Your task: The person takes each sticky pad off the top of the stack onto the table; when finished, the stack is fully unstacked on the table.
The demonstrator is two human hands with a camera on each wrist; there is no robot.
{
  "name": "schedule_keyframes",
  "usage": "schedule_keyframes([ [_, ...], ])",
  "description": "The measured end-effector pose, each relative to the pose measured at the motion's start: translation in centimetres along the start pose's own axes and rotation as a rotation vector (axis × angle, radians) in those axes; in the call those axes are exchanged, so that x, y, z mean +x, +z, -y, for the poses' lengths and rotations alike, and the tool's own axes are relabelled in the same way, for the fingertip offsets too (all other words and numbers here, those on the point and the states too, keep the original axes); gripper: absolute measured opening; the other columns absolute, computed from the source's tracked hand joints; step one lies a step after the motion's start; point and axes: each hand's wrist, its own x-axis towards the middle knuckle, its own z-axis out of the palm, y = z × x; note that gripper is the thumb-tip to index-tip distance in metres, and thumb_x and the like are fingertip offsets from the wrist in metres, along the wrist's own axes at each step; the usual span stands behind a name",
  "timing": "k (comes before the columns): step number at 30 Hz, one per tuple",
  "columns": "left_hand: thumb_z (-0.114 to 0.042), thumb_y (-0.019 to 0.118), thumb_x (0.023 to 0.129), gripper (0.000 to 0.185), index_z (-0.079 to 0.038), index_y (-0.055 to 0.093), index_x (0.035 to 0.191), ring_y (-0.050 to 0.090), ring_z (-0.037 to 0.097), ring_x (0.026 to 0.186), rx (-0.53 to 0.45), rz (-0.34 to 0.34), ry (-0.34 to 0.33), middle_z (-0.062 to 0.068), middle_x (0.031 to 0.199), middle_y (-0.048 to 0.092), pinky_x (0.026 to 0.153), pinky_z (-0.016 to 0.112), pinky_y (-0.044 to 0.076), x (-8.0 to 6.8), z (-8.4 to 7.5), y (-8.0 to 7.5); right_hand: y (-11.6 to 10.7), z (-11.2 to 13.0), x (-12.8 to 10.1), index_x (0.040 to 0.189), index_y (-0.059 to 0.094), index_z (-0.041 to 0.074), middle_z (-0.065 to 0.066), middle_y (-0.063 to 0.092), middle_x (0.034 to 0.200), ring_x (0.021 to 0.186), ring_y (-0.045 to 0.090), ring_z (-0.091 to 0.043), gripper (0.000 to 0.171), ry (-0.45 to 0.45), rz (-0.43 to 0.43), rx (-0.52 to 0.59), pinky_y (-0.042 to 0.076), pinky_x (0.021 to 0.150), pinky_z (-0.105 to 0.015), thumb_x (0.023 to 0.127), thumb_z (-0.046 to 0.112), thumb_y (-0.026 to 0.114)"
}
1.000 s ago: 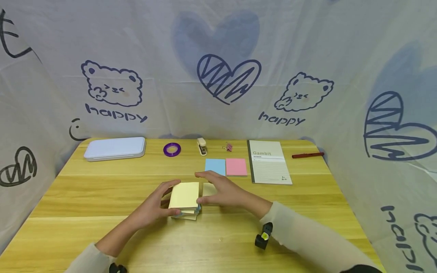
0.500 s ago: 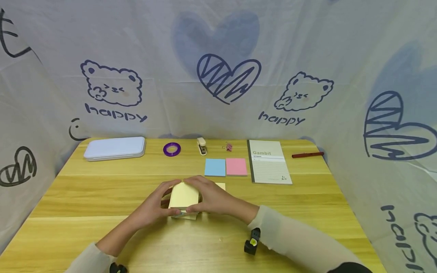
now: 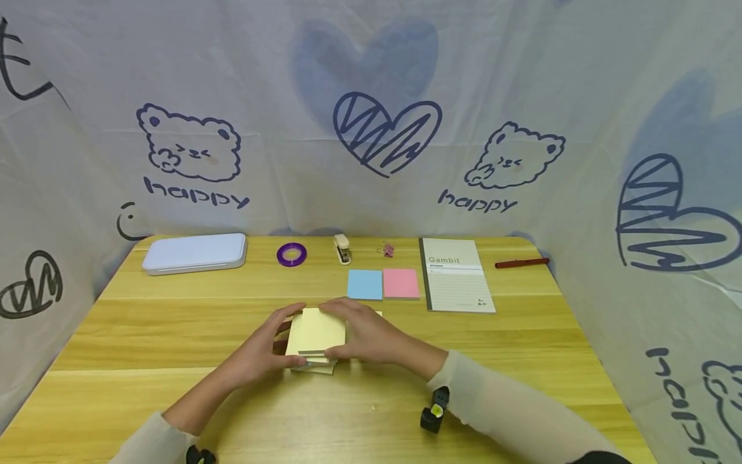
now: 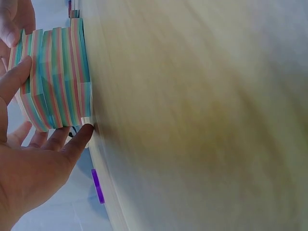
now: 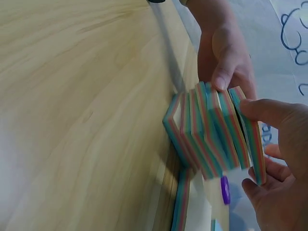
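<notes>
A tall stack of sticky note pads point(image 4: 55, 82), their edges striped in several colours, stands on the table in front of the person. My left hand point(image 3: 261, 348) grips its left side, thumb at the front and fingers behind. On top, a pale yellow sticky note pad point(image 3: 324, 330) sits shifted to the right of the pads below. My right hand point(image 3: 373, 334) pinches this top pad between thumb and fingers; in the right wrist view, the pad tilts slightly away from the stack. Another sticky note pad point(image 5: 195, 204) lies on the table beside the stack, mostly hidden by my right hand in the head view.
Behind the stack lie a blue pad point(image 3: 365, 285), a pink pad point(image 3: 401, 283) and a Gambit notebook point(image 3: 458, 277). Along the back are a white case point(image 3: 194, 252), purple tape roll point(image 3: 292, 254), stapler point(image 3: 342, 249), pink clip point(image 3: 388, 250) and red pen point(image 3: 522, 263).
My right hand moved left from above the neighbouring pad to the top of the stack, took hold of the top pad and shifted it slightly right. My left hand stayed in place.
</notes>
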Motion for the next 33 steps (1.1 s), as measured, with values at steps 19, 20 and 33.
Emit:
schedule_keyframes([
  [19,-0.009,0.083,0.087,0.090,-0.008,0.030,0.160,0.027,0.056,0.147,0.014,-0.004,0.001,0.024,0.158,0.029,0.113,0.059,0.042,-0.1,-0.1,0.1,-4.3,-7.8,-7.6,0.155,0.047,0.017,-0.006,0.045,0.159,0.148,0.040,-0.031,0.082,0.170,-0.100,0.052,0.034,0.121,-0.059,0.085,0.030,0.087],
  [20,-0.009,0.083,0.087,0.090,-0.008,0.030,0.160,0.027,0.056,0.147,0.013,-0.004,0.001,0.024,0.158,0.030,0.113,0.059,0.043,-0.1,-0.1,0.1,-4.4,-8.2,-8.0,0.155,0.047,0.017,-0.006,0.045,0.159,0.148,0.040,-0.031,0.082,0.179,-0.101,0.048,0.035,0.121,-0.058,0.085,0.029,0.087],
  [33,-0.009,0.083,0.087,0.089,-0.009,0.031,0.159,0.029,0.056,0.146,0.033,-0.010,0.009,0.023,0.158,0.031,0.113,0.059,0.044,-0.1,0.0,0.2,-4.3,-11.1,-10.4,0.154,0.045,0.007,-0.013,0.045,0.157,0.144,0.044,-0.035,0.080,0.138,-0.059,-0.041,0.039,0.118,-0.058,0.088,0.031,0.084],
])
